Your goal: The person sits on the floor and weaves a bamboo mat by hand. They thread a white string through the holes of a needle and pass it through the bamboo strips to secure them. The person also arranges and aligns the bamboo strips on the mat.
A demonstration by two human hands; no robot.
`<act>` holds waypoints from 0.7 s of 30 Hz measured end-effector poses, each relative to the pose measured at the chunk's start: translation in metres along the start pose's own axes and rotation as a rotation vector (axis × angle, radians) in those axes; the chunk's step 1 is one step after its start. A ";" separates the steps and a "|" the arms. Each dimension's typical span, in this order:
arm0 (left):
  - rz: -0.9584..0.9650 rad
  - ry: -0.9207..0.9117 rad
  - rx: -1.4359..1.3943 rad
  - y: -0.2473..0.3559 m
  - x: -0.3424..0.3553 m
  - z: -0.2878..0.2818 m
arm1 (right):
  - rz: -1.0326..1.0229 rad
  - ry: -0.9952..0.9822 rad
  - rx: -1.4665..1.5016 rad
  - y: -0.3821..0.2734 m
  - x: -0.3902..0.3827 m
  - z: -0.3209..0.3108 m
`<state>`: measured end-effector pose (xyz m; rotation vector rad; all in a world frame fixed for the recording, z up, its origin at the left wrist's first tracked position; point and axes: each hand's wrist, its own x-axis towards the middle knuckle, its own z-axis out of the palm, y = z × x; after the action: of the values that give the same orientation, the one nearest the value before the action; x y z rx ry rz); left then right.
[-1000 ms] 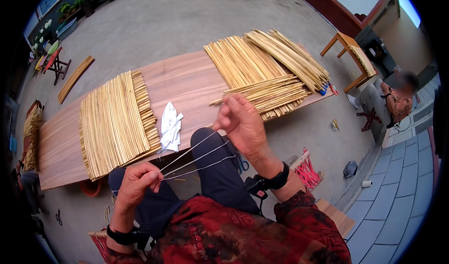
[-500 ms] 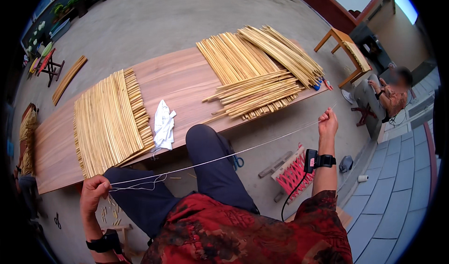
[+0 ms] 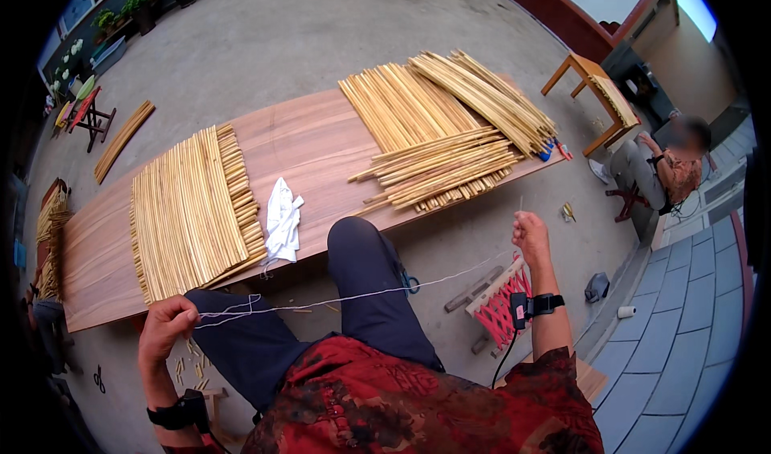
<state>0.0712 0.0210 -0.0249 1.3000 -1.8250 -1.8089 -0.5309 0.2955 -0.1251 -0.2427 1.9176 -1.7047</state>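
A thin white string stretches across my lap between both hands. My left hand pinches its looped end at the lower left, beside my knee. My right hand is raised at the right, closed on the other end, with what looks like a thin needle sticking up from the fingers. In front of my knees lies a long wooden board. On it are a mat of bound bamboo strips at the left, a white cloth and a loose pile of bamboo strips at the right.
A red woven stool stands by my right leg, with scissors on the concrete near my knee. A seated person is at the right beside a small wooden table. More bamboo bundles lie at the left.
My hands were close together over my lap a second ago. They have since drawn far apart, pulling the string taut. The right hand has come slightly lower and nearer.
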 end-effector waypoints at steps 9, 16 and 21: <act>0.057 0.065 -0.050 0.002 -0.004 0.000 | 0.128 -0.444 -0.370 0.064 -0.053 0.081; 0.088 0.113 -0.054 0.010 -0.002 0.007 | -0.168 -0.543 -0.471 0.064 -0.044 0.111; 0.158 0.143 -0.070 0.022 0.014 0.018 | -0.206 -0.532 -0.458 0.053 -0.042 0.131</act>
<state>0.0415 0.0186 -0.0145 1.1914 -1.7204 -1.6393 -0.4167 0.2124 -0.1685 -0.9894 1.8754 -1.1272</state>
